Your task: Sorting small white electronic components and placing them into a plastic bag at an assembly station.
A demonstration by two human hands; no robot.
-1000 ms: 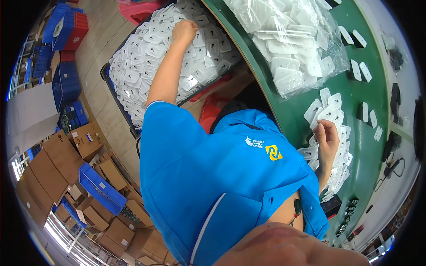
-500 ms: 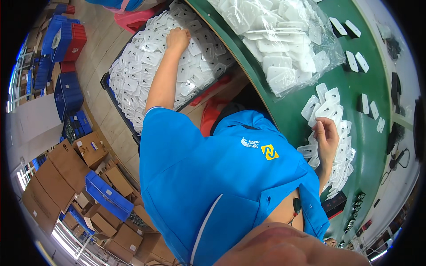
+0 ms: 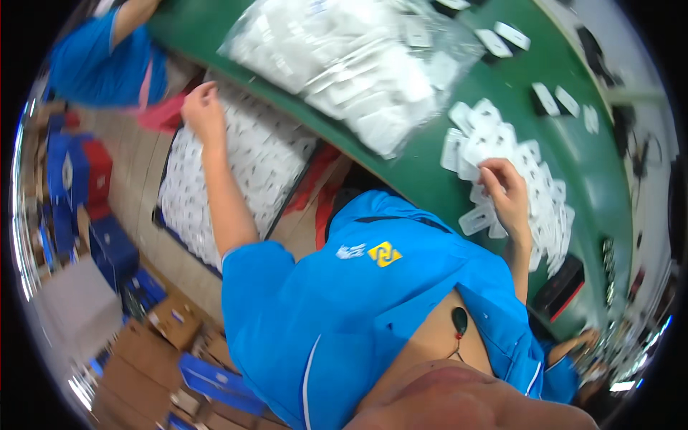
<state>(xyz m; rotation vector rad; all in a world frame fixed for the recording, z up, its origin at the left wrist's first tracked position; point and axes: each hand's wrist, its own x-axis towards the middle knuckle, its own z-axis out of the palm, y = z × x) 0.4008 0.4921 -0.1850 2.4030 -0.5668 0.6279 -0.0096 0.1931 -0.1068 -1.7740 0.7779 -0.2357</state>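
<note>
My left hand [image 3: 203, 107] hovers loosely curled over the bin [image 3: 236, 172] while my right hand [image 3: 505, 190] pinches cards [image 3: 502, 154] on the tabletop [image 3: 416, 165], so reaching blind I might scatter them.

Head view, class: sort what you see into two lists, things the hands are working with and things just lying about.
In hand:
left hand over the bin of white packets
right hand on the packet pile on the green table

Lying about:
clear bag of packets
cardboard boxes
blue crates
</note>
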